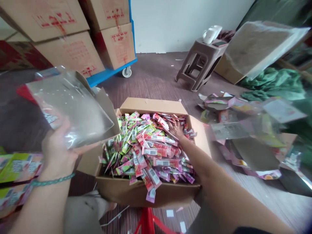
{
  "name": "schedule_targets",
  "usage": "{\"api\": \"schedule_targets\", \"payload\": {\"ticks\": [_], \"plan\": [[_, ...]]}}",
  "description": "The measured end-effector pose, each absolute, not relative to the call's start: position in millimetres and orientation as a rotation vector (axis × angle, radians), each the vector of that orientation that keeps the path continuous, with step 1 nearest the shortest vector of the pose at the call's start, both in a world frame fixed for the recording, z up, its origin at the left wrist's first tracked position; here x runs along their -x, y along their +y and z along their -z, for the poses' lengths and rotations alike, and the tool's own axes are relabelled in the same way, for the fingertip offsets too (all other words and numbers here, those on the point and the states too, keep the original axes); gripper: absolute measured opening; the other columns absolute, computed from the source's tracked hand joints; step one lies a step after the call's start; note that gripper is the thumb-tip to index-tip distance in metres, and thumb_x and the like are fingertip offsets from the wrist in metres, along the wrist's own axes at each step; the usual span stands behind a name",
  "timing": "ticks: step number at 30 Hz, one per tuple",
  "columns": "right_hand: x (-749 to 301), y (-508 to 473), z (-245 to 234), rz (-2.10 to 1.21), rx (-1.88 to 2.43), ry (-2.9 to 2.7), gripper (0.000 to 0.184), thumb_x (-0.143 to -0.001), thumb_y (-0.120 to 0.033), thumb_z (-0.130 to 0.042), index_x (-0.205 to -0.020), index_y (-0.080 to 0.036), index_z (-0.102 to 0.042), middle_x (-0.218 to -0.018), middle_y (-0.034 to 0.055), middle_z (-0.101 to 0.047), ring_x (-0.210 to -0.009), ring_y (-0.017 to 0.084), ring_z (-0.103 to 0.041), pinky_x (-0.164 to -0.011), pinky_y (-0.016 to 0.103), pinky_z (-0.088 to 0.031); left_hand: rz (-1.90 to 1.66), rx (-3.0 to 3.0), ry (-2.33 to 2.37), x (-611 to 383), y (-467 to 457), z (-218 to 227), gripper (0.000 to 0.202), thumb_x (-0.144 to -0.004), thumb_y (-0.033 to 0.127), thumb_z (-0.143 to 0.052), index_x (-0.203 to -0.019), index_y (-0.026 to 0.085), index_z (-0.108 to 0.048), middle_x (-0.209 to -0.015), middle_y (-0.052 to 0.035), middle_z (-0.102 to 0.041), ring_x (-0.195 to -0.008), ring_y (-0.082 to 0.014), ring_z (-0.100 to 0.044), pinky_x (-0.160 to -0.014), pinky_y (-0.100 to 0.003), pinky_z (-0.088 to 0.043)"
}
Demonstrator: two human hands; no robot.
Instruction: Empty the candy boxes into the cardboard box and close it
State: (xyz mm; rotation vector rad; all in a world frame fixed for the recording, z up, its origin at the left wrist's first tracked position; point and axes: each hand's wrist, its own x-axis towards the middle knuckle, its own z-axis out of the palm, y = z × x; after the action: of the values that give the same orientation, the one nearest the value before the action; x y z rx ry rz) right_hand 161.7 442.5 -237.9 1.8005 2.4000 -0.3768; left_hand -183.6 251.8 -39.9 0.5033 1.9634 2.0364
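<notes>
My left hand, with a green beaded bracelet at the wrist, is closed on an opened small carton. Clear plastic film covers much of that carton's side. In front of me stands an open cardboard box, heaped with thin sachets in pink, green and purple. My right hand lies on the sachets at the box's far right, fingers spread over them. One sachet hangs over the near rim.
Sealed cartons are stacked on a blue trolley at the back left. A brown stool bears a white cup and a phone. Torn packaging litters the right floor; green printed cartons lie at left.
</notes>
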Motion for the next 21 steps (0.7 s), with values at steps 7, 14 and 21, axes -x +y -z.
{"api": "schedule_targets", "payload": {"ticks": [7,14,21], "plan": [[-175.6,410.8,148.1,0.385,-1.603,2.434,0.067,-0.096,-0.025,-0.052,-0.162,-0.027,-0.046,-0.169,0.016,-0.035,-0.152,0.047,-0.032,-0.115,0.077,-0.032,-2.182,-0.606,1.42,183.7,230.8,28.7,0.014,-0.091,0.022,-0.07,-0.101,0.012,-0.07,-0.103,-0.0015,-0.077,-0.113,-0.0233,-0.072,-0.103,-0.052,-0.062],[-138.3,247.7,188.9,0.117,-0.331,3.184,0.082,-0.09,-0.076,-0.066,-0.162,-0.046,-0.041,-0.174,-0.0042,-0.025,-0.159,0.044,-0.017,-0.127,0.075,-0.011,-2.335,-0.279,1.337,187.4,237.8,18.1,0.013,-0.087,0.011,-0.066,-0.1,0.008,-0.066,-0.117,-0.0108,-0.071,-0.128,-0.023,-0.064,-0.118,-0.047,-0.05],[-97.9,275.8,262.5,0.211,-0.617,3.095,0.069,-0.098,-0.072,-0.059,-0.158,-0.039,-0.05,-0.176,0.0034,-0.016,-0.161,0.045,-0.013,-0.125,0.075,-0.016,-2.178,-0.643,1.276,193.8,209.3,22.8,0.027,-0.1,0.022,-0.058,-0.121,0.009,-0.068,-0.118,-0.0033,-0.075,-0.13,-0.0336,-0.064,-0.108,-0.067,-0.051]]}}
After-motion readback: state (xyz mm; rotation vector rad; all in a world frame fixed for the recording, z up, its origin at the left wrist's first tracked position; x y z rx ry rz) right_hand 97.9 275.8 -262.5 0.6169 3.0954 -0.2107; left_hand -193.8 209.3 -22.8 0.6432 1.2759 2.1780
